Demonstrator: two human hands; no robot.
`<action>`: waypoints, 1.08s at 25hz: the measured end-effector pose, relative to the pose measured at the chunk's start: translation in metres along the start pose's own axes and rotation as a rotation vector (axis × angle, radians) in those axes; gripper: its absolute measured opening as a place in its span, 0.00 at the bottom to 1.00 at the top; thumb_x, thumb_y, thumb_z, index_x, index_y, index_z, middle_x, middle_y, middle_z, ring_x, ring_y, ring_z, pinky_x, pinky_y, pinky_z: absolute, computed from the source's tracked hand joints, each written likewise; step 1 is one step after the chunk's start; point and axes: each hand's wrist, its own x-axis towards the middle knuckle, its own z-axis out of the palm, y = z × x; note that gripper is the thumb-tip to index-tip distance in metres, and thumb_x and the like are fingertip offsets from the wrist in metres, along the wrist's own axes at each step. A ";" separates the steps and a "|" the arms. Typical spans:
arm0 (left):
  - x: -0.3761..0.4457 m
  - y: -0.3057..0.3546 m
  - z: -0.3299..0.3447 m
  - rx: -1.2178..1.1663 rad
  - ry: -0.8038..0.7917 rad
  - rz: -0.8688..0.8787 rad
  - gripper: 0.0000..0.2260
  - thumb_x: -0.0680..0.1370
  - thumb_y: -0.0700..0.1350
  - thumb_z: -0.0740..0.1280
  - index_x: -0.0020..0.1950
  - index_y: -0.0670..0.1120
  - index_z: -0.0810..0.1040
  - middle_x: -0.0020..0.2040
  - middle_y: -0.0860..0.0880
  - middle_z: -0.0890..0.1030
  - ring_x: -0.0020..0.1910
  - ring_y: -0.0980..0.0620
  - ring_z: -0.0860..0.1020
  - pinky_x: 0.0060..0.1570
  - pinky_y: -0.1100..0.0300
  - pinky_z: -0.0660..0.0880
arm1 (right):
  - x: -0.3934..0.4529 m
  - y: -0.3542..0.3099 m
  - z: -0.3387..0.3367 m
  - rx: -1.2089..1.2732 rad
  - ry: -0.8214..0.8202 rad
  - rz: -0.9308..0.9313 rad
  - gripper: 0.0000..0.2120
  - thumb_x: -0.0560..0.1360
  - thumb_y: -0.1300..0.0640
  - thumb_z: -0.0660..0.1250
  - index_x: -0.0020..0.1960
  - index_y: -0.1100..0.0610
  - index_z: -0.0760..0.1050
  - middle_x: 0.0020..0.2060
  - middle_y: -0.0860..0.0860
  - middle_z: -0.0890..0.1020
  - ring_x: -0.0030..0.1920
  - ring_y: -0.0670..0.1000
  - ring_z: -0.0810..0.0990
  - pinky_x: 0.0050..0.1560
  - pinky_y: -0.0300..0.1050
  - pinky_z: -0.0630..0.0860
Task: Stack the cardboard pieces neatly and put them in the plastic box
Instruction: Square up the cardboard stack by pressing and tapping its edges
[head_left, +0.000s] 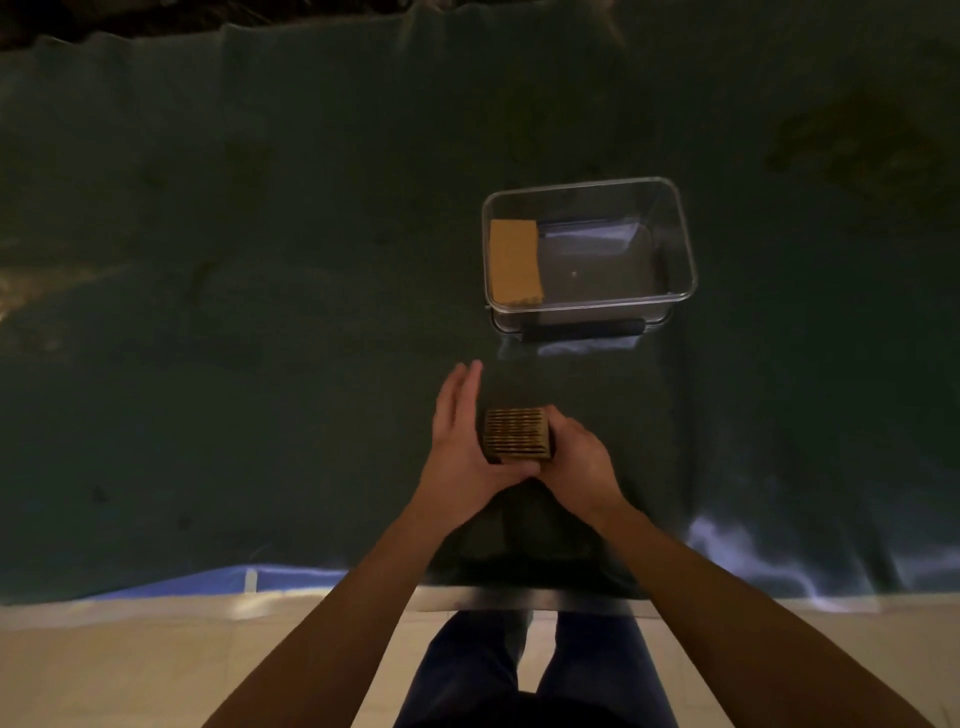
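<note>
A stack of cardboard pieces stands on edge between my hands, its corrugated edges facing up. My left hand presses flat against its left side, fingers straight and pointing away from me. My right hand wraps around its right side. Farther back sits the clear plastic box, with its lid off. Inside it, a flat brown stack of cardboard lies against the left wall.
A dark green cloth covers the table. The box's dark latch handle faces me. The table's front edge runs below my forearms, with pale floor and my legs beyond it.
</note>
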 end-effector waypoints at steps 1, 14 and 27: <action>-0.004 0.001 -0.003 0.090 0.109 0.098 0.51 0.69 0.58 0.76 0.81 0.52 0.46 0.82 0.54 0.44 0.81 0.51 0.47 0.77 0.55 0.51 | 0.001 0.000 0.000 -0.003 0.001 -0.003 0.18 0.68 0.45 0.72 0.55 0.43 0.70 0.50 0.43 0.82 0.49 0.45 0.79 0.45 0.44 0.76; -0.021 -0.014 0.034 0.686 0.095 0.431 0.41 0.78 0.62 0.58 0.81 0.46 0.41 0.82 0.47 0.41 0.81 0.48 0.45 0.77 0.44 0.52 | 0.003 -0.002 0.000 -0.023 0.018 -0.033 0.20 0.67 0.40 0.67 0.56 0.44 0.69 0.48 0.46 0.82 0.48 0.48 0.80 0.46 0.46 0.77; -0.011 -0.015 0.010 0.710 0.173 0.398 0.39 0.78 0.60 0.58 0.81 0.46 0.43 0.82 0.46 0.46 0.81 0.46 0.47 0.79 0.47 0.44 | 0.024 -0.040 0.011 0.005 0.149 -0.099 0.15 0.69 0.41 0.58 0.52 0.46 0.69 0.42 0.46 0.81 0.41 0.47 0.78 0.38 0.45 0.76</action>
